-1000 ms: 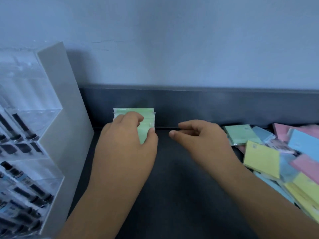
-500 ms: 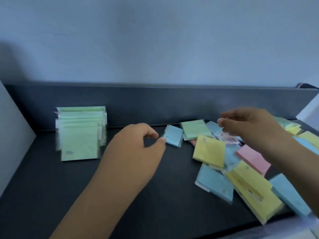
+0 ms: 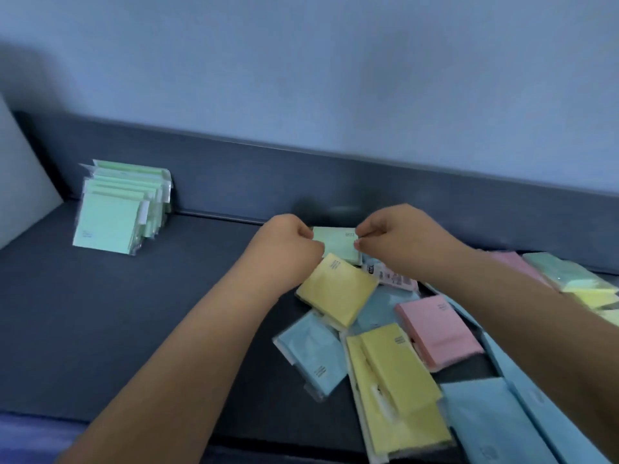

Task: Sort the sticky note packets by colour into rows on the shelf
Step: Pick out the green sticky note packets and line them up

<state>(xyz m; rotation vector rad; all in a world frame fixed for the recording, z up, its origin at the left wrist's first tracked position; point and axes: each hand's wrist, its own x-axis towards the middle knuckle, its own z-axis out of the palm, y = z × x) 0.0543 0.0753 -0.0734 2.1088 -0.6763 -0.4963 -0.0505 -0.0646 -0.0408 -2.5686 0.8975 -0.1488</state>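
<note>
A row of green sticky note packets [image 3: 120,209] stands upright against the back lip at the left of the dark shelf [image 3: 100,313]. A mixed pile lies at the right: a yellow packet [image 3: 336,291], a pink packet [image 3: 437,331], a blue packet [image 3: 313,351] and more yellow and blue ones toward the front. My left hand [image 3: 289,244] and my right hand [image 3: 398,237] both pinch one green packet [image 3: 338,244] at the far edge of the pile, left hand on its left edge, right hand on its right edge.
A white panel [image 3: 20,175] closes the shelf at the far left. A raised dark lip [image 3: 301,182] runs along the back under the pale wall. More green, yellow and pink packets [image 3: 576,279] lie at the far right edge.
My view has swung right, away from the green row. Both hands have left that row, crossed to the pile and closed on a green packet.
</note>
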